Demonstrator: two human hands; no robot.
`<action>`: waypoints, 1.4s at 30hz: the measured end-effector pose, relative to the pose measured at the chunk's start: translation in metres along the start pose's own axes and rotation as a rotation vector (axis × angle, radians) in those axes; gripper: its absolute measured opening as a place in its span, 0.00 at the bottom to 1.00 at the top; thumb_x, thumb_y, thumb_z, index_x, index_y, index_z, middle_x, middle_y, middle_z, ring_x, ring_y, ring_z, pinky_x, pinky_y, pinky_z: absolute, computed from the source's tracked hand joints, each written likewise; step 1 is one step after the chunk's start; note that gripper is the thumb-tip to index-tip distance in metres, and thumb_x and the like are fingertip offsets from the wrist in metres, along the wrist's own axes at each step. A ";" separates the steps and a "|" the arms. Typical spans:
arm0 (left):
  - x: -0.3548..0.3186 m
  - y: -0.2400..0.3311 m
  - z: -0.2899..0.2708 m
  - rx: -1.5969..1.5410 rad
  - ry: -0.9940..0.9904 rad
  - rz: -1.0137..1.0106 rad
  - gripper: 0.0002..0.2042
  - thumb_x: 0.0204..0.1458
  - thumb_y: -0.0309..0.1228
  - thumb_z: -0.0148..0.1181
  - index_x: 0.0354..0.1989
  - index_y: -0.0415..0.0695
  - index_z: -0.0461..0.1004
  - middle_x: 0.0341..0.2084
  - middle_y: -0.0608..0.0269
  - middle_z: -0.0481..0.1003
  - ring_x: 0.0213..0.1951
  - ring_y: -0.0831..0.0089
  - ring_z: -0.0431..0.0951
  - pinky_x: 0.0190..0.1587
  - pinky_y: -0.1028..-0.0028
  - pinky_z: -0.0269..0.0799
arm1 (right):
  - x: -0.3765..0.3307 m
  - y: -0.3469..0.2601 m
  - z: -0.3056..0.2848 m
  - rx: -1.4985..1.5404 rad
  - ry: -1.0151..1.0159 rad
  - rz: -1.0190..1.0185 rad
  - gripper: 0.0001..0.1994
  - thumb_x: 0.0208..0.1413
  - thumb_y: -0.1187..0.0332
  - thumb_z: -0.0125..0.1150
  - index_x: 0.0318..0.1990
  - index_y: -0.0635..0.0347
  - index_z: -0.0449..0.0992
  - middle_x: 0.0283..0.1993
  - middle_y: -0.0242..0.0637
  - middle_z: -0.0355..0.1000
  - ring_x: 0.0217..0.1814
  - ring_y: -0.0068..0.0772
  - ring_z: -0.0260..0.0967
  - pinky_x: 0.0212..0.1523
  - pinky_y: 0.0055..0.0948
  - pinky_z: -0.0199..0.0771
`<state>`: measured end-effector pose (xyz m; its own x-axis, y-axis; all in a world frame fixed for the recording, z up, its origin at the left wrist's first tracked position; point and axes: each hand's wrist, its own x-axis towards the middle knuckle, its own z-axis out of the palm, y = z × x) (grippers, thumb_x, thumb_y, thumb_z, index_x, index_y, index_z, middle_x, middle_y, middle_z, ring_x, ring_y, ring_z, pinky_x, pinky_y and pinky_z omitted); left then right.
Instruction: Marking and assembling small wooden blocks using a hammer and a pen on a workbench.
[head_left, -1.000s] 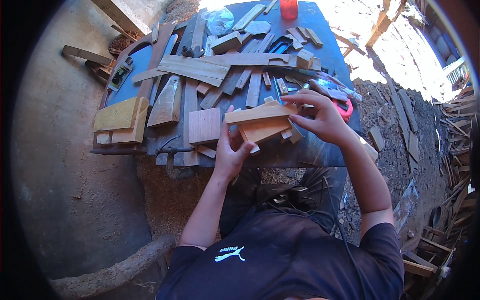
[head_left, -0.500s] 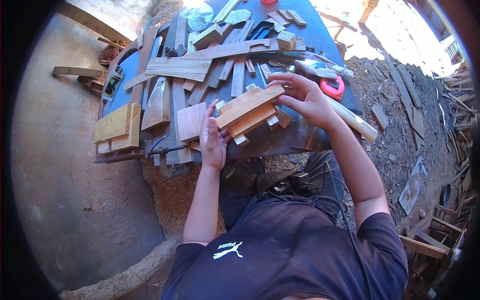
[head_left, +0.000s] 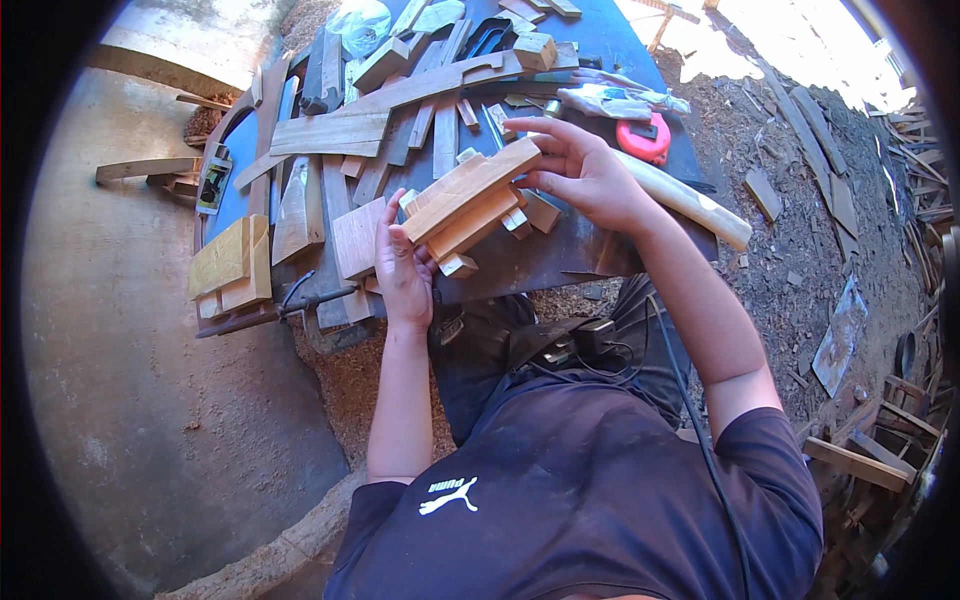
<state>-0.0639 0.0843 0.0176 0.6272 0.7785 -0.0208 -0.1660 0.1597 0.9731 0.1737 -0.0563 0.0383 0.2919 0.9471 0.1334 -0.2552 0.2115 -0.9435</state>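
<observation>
Between my two hands is a wooden block assembly (head_left: 472, 203), held above the near edge of the workbench. It is made of stacked light-brown pieces, with short pale pegs or ends sticking out at its sides. It slants, its right end farther from me. My left hand (head_left: 407, 270) supports the lower left end, thumb in front and fingers partly hidden behind it. My right hand (head_left: 585, 180) grips the upper right end between thumb and fingers. Just left of my left hand, a pale square-faced block (head_left: 357, 238) lies on the bench.
The workbench (head_left: 610, 250) carries piled wooden offcuts, a long notched board (head_left: 400, 100), a red tape measure (head_left: 643, 138) and a round pale wooden pole (head_left: 690, 205). A metal clamp (head_left: 320, 297) sits at the bench's left front edge. A black cable (head_left: 690, 390) hangs across my body.
The whole view has shifted and turned slightly. The wooden block assembly slants a little more steeply in the picture. Both hands keep their hold on it.
</observation>
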 end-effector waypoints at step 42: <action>-0.003 0.009 0.010 -0.068 0.050 -0.006 0.27 0.70 0.36 0.51 0.76 0.48 0.57 0.46 0.68 0.76 0.39 0.85 0.78 0.40 0.83 0.75 | 0.003 -0.001 0.008 -0.061 0.147 -0.031 0.22 0.62 0.78 0.66 0.64 0.62 0.72 0.56 0.43 0.76 0.54 0.30 0.80 0.53 0.29 0.84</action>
<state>-0.0596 0.0766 0.0286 0.5900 0.8064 -0.0396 -0.2147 0.2040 0.9551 0.1673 -0.0512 0.0418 0.4317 0.8939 0.1209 -0.1885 0.2205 -0.9570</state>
